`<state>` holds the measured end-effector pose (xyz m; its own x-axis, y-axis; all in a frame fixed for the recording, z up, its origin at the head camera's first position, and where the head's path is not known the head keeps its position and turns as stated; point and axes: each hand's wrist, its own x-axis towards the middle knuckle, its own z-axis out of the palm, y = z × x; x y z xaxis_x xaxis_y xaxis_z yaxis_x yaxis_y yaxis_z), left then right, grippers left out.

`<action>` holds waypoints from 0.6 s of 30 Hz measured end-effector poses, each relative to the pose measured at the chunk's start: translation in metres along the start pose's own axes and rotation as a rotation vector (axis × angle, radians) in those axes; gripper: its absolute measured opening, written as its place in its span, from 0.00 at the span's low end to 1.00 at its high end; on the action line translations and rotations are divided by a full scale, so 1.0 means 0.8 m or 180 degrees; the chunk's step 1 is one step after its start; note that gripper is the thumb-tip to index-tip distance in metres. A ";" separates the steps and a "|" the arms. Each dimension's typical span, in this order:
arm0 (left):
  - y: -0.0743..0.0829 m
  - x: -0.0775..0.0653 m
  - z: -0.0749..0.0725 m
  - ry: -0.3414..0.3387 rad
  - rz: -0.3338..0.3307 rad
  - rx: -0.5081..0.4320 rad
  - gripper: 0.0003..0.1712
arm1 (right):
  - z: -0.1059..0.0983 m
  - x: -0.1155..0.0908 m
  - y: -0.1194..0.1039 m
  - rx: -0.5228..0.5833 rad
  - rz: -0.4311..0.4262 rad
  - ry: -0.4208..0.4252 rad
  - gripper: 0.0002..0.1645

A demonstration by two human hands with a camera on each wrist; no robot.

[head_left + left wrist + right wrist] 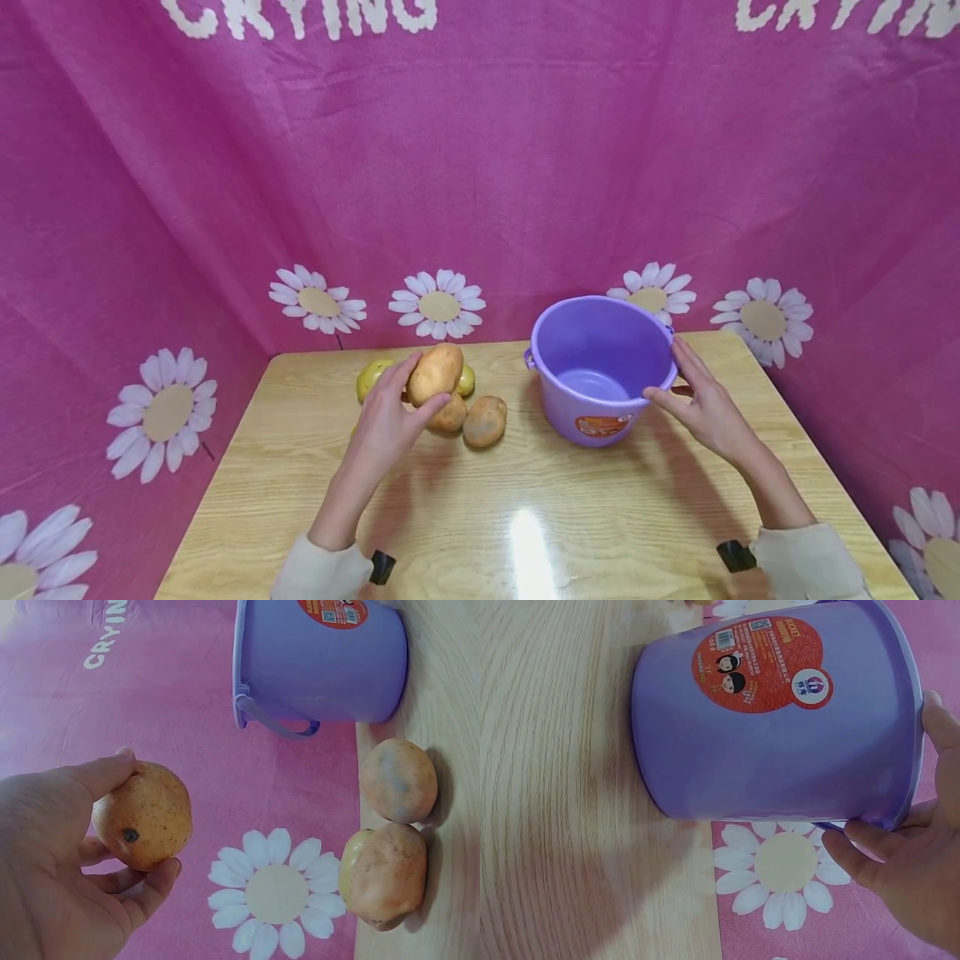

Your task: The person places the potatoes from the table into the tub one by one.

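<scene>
My left hand [388,421] grips a potato [437,375] between thumb and fingers, raised above the table; a dark spot marks its skin in the left wrist view. Below it on the table lie two brown potatoes, one with a greyish patch [485,422] and one beside it [388,874]. A yellow-green round one [372,379] sits behind my left hand, and another [466,381] peeks out past the held potato. At the right stands a purple bucket [562,392], upright, nothing visible inside. My right hand [712,412] holds its right rim, thumb at the front and fingers around the side.
The wooden table [480,517] ends at the back against a pink curtain [480,167] with daisies. An orange-red label [757,664] is on the bucket's front. The bucket's handle [277,720] hangs down its side.
</scene>
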<state>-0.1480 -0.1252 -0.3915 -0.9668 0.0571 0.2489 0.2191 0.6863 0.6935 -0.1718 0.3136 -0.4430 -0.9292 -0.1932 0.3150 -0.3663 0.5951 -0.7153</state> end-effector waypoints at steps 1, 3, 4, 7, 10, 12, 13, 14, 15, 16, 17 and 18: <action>0.001 0.001 0.000 0.0000 0.0002 0.0003 0.44 | 0.000 0.000 0.000 -0.0005 -0.0001 0.0000 0.52; 0.003 0.003 0.000 -0.0014 0.0000 0.0007 0.44 | 0.000 0.000 0.001 -0.0009 -0.0006 0.0003 0.52; 0.005 0.004 0.000 -0.0018 0.0009 0.0014 0.44 | 0.000 0.000 0.001 -0.0006 -0.0005 0.0003 0.52; 0.008 0.007 0.002 -0.0035 0.0071 0.0009 0.44 | 0.000 0.000 0.001 0.0006 -0.0001 -0.0002 0.53; 0.013 0.011 0.007 -0.0039 0.0144 -0.0014 0.44 | 0.000 0.000 0.001 0.0011 0.0030 -0.0012 0.53; 0.017 0.014 0.010 -0.0054 0.0176 -0.0024 0.44 | 0.000 0.001 0.000 0.0013 0.0052 -0.0017 0.53; 0.019 0.015 0.012 -0.0057 0.0179 -0.0027 0.44 | 0.000 0.001 0.000 0.0009 0.0063 -0.0020 0.53; 0.022 0.017 0.013 -0.0063 0.0183 -0.0026 0.44 | -0.001 0.001 -0.001 0.0002 0.0076 -0.0026 0.54; 0.024 0.019 0.014 -0.0063 0.0196 -0.0026 0.44 | -0.001 0.001 -0.001 -0.0002 0.0082 -0.0030 0.54; 0.027 0.021 0.016 -0.0069 0.0205 -0.0030 0.44 | -0.001 0.001 -0.001 -0.0005 0.0086 -0.0031 0.53; 0.030 0.023 0.017 -0.0071 0.0221 -0.0030 0.44 | -0.001 0.001 -0.001 -0.0011 0.0090 -0.0032 0.53; 0.033 0.026 0.018 -0.0059 0.0255 -0.0038 0.44 | -0.002 0.000 -0.001 -0.0015 0.0094 -0.0035 0.53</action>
<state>-0.1638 -0.0950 -0.3777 -0.9484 0.1250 0.2914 0.2973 0.6704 0.6799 -0.1717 0.3140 -0.4415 -0.9401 -0.1842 0.2868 -0.3384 0.6043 -0.7213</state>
